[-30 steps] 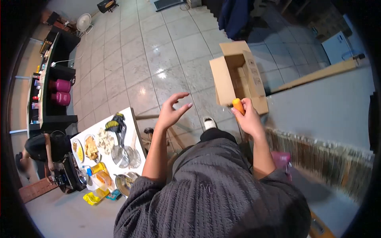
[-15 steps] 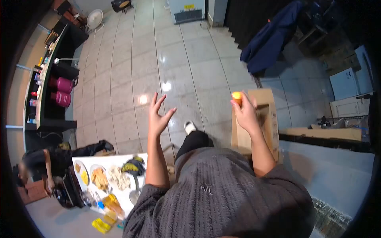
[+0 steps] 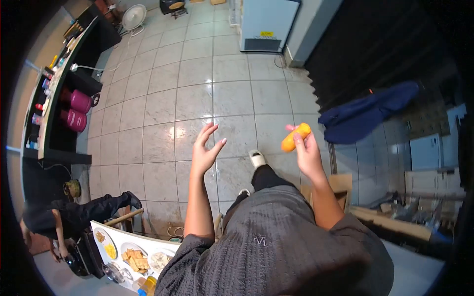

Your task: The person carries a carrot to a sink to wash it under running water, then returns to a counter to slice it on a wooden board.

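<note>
My right hand (image 3: 307, 154) is closed on an orange, elongated object (image 3: 296, 137), perhaps a carrot, held tilted in front of me over the floor. My left hand (image 3: 203, 150) is raised at about the same height, its fingers apart and nothing in them. The two hands are well apart, with tiled floor visible between them.
A white table (image 3: 116, 237) with plates of food stands at lower left, beside another person (image 3: 59, 222) in dark clothes. A cardboard box (image 3: 340, 185) is near my right forearm. Pink cylinders (image 3: 79, 101) sit under the left counter; a blue cloth (image 3: 368, 113) hangs at right.
The view has shifted, and more of the orange object now shows in my right hand. The cardboard box and white table have dropped lower in view. My left hand remains raised and open.
</note>
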{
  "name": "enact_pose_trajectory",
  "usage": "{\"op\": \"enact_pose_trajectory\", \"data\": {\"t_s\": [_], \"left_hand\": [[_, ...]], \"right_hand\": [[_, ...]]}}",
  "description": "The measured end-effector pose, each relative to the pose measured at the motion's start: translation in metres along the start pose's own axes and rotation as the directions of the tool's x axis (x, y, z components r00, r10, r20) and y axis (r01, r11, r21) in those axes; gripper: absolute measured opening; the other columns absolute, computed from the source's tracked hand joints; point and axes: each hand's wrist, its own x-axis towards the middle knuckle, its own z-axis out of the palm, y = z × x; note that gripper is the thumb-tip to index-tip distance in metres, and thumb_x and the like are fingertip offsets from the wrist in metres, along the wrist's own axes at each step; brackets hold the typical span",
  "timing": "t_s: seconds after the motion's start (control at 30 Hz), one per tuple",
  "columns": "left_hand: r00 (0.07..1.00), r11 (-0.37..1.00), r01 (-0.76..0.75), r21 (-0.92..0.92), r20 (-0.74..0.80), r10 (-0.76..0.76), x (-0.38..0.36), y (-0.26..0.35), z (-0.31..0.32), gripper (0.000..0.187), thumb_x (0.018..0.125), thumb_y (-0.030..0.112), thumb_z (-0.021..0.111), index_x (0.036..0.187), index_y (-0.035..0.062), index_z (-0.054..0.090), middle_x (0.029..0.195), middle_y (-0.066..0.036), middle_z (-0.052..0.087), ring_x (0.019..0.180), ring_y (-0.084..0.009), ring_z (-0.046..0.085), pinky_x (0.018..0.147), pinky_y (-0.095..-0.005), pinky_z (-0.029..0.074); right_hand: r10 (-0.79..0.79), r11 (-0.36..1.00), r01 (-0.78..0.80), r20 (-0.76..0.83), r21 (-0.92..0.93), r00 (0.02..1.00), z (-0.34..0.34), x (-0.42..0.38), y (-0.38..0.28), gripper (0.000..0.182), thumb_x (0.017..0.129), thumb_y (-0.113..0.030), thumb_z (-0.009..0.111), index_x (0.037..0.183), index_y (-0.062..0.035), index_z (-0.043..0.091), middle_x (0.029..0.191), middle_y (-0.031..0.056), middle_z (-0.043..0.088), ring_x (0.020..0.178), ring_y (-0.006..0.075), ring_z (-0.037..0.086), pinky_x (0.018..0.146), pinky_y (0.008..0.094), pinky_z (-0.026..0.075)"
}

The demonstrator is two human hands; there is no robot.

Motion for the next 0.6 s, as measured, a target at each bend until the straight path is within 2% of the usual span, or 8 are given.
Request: {"op": "enact_pose_trajectory", "data": {"t_s": [0.07,0.13,0.2,0.27,0.33,0.43,0.53,0.6], "left_hand": [[0.781,-0.209,0.366,-0.907,0.421,-0.461,0.021,-0.013,0.0,0.041,0.092,0.02,0.059,0.127,0.0023,0.05,0.126,-0.017,0.055,0.099,-0.0244,0.063,0.09,-0.034,0.047],[0.767,0.256,0.537,-0.804,0.338,-0.546,0.038,-0.05,0.021,0.036,0.093,0.02,0.057,0.125,0.0031,0.052,0.124,-0.016,0.057,0.102,-0.026,0.063,0.086,-0.0329,0.048],[0.984,0.984,0.175,-0.016,-0.037,-0.175,0.052,-0.088,0.023,0.034,0.094,0.02,0.056,0.123,0.0011,0.053,0.122,-0.016,0.058,0.1,-0.0252,0.064,0.084,-0.0319,0.049],[0.83,0.629,0.436,-0.644,0.017,-0.557,0.09,-0.093,-0.001,0.034,0.092,0.018,0.058,0.121,0.0004,0.054,0.121,-0.016,0.058,0.099,-0.0247,0.064,0.085,-0.0315,0.049],[0.663,-0.266,0.21,-0.941,0.337,-0.668,0.121,-0.106,-0.026,0.035,0.089,0.016,0.063,0.119,-0.0005,0.056,0.117,-0.014,0.06,0.097,-0.0239,0.064,0.084,-0.0303,0.049],[0.858,0.882,0.448,-0.148,-0.204,-0.471,0.137,-0.154,-0.028,0.029,0.094,0.017,0.056,0.117,-0.001,0.055,0.107,-0.014,0.064,0.095,-0.0236,0.064,0.082,-0.0311,0.051],[0.498,0.128,0.133,-0.983,-0.045,-0.866,0.166,-0.171,-0.053,0.03,0.089,0.018,0.062,0.112,-0.0004,0.059,0.104,-0.012,0.065,0.094,-0.0214,0.064,0.082,-0.0321,0.05],[0.487,0.046,0.054,-0.997,-0.013,-0.873,0.174,-0.2,-0.058,0.033,0.083,0.019,0.068,0.11,0.001,0.061,0.105,-0.01,0.066,0.094,-0.0203,0.065,0.082,-0.0337,0.05]], "right_hand": [[0.295,0.93,-0.327,0.191,0.169,0.936,0.014,0.044,-0.002,0.035,0.092,-0.023,0.056,0.122,-0.0044,0.051,0.118,0.0118,0.06,0.12,0.0311,0.049,0.103,0.0431,0.032],[-0.225,-0.004,0.391,0.381,-0.921,0.897,0.04,0.082,0.003,0.031,0.097,-0.027,0.051,0.12,-0.0077,0.047,0.124,0.0122,0.057,0.119,0.0279,0.051,0.102,0.0446,0.036],[-0.302,0.219,0.462,0.39,-0.859,0.87,0.057,0.148,0.02,0.034,0.097,-0.03,0.05,0.123,-0.0076,0.046,0.125,0.0118,0.057,0.121,0.0276,0.049,0.099,0.0444,0.039],[0.492,0.844,-0.536,0.361,0.026,0.792,0.081,0.192,-0.001,0.033,0.091,-0.021,0.056,0.119,-0.0035,0.051,0.117,0.0125,0.061,0.121,0.0344,0.047,0.101,0.0489,0.032],[0.295,0.912,-0.147,0.365,-0.382,0.883,0.105,0.233,0.002,0.032,0.093,-0.023,0.054,0.119,-0.0038,0.05,0.117,0.0111,0.061,0.118,0.0312,0.05,0.097,0.0465,0.037],[-0.123,0.491,0.548,0.569,-0.677,0.813,0.15,0.303,-0.005,0.031,0.097,-0.027,0.048,0.119,-0.0051,0.047,0.12,0.0097,0.059,0.11,0.0302,0.056,0.091,0.0429,0.045],[0.332,0.754,-0.652,0.815,0.073,0.476,0.203,0.363,-0.028,0.028,0.093,-0.024,0.053,0.115,-0.0055,0.051,0.114,0.0145,0.06,0.106,0.0312,0.058,0.092,0.0446,0.042],[0.218,0.858,-0.509,0.847,0.071,0.485,0.25,0.387,-0.013,0.028,0.092,-0.024,0.054,0.113,-0.0055,0.052,0.108,0.0154,0.061,0.1,0.0246,0.061,0.087,0.0424,0.044]]}}
